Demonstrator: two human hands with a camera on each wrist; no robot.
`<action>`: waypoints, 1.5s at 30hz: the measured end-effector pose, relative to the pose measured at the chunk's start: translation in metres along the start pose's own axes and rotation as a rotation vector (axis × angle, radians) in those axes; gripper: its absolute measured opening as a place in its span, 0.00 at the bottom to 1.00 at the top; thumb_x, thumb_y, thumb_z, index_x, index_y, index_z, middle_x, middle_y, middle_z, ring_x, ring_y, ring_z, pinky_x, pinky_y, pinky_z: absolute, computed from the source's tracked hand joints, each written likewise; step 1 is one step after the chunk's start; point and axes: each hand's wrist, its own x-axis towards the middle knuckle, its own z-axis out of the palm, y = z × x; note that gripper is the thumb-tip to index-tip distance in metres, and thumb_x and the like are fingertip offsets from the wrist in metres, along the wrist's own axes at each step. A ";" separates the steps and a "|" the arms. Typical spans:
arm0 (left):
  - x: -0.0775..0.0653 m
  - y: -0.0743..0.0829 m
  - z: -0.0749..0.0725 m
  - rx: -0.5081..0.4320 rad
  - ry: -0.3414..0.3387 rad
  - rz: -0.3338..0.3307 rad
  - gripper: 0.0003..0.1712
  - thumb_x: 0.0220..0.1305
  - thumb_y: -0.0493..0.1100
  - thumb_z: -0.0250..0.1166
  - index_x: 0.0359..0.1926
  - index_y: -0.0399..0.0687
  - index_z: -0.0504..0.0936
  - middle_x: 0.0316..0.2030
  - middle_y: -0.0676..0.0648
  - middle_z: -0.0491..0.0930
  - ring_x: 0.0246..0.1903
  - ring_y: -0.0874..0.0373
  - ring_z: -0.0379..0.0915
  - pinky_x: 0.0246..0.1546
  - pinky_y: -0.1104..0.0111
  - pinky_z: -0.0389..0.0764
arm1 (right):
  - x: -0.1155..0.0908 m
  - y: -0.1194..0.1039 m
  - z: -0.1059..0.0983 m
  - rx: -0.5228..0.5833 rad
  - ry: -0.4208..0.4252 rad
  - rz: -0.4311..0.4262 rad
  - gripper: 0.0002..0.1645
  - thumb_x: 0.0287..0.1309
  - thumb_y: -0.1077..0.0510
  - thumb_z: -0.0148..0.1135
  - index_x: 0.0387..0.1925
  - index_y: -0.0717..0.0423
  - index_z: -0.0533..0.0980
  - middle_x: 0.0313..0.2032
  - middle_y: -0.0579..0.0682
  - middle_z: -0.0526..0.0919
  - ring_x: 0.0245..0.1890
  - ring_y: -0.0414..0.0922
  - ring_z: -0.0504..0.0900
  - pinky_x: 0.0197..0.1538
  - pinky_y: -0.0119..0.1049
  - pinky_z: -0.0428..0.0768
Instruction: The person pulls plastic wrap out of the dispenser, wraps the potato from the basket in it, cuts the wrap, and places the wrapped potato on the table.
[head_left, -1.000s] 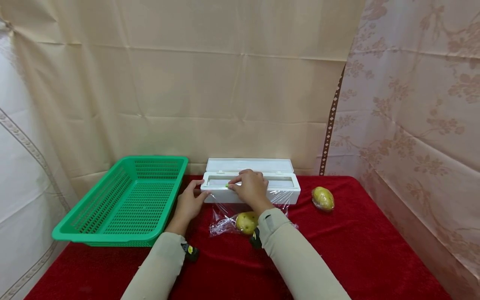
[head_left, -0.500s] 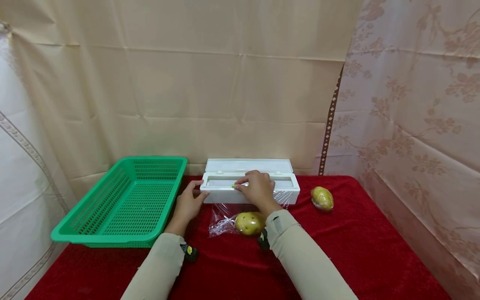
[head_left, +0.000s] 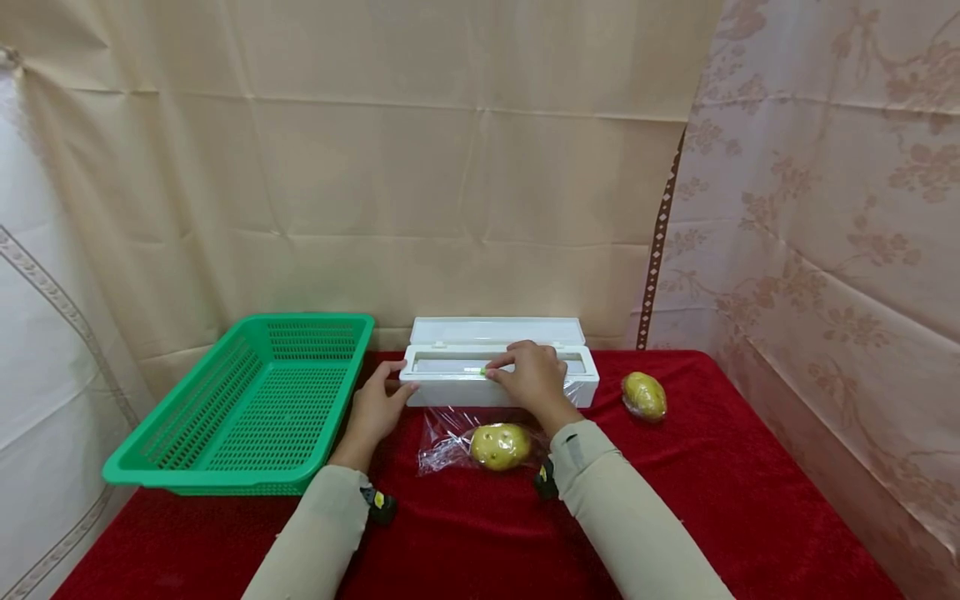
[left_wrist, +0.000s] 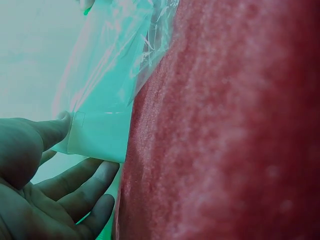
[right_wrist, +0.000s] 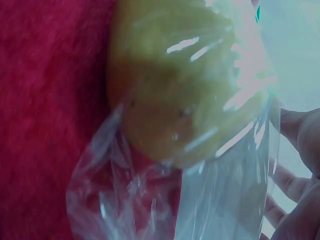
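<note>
A white cling film dispenser (head_left: 450, 390) stands on the table with its lid (head_left: 498, 330) raised at the back. My left hand (head_left: 377, 402) holds its left end; in the left wrist view the thumb (left_wrist: 52, 131) lies against the box. On the front edge, my right hand (head_left: 534, 379) pinches a small green slide cutter (head_left: 482, 372), mostly covered by the fingers. Clear cling film (head_left: 446, 450) runs from the box down over a potato (head_left: 500, 447) in front of it. The right wrist view shows that potato (right_wrist: 175, 100) close up beneath the film.
Another potato (head_left: 644, 396), wrapped in film, lies to the right of the dispenser. A green plastic basket (head_left: 277, 477) with slotted sides stands at the left. Red cloth (head_left: 465, 542) covers the table, and a beige curtain (head_left: 360, 183) hangs behind.
My right hand has slid right along the dispenser's front edge with the slide cutter, and more of the front potato now shows. The left hand stays at the left end.
</note>
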 end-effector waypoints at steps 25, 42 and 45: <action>-0.002 0.004 -0.001 0.008 0.007 0.016 0.27 0.73 0.48 0.66 0.69 0.53 0.72 0.61 0.37 0.82 0.58 0.43 0.81 0.52 0.50 0.83 | 0.001 0.020 -0.014 -0.062 -0.014 -0.053 0.05 0.58 0.40 0.75 0.36 0.29 0.91 0.62 0.44 0.83 0.63 0.62 0.73 0.61 0.65 0.63; -0.001 0.001 0.001 0.006 0.005 0.011 0.26 0.73 0.48 0.65 0.69 0.54 0.72 0.61 0.37 0.81 0.58 0.42 0.81 0.52 0.49 0.84 | -0.003 0.038 -0.029 -0.060 -0.035 -0.041 0.06 0.61 0.42 0.73 0.37 0.32 0.91 0.64 0.48 0.81 0.65 0.64 0.70 0.62 0.67 0.64; 0.000 0.000 -0.001 0.016 0.005 0.010 0.27 0.73 0.48 0.65 0.69 0.53 0.71 0.61 0.37 0.81 0.58 0.42 0.81 0.52 0.50 0.84 | -0.004 0.051 -0.037 -0.065 -0.029 -0.031 0.06 0.61 0.42 0.72 0.37 0.32 0.91 0.64 0.48 0.81 0.65 0.65 0.71 0.60 0.68 0.65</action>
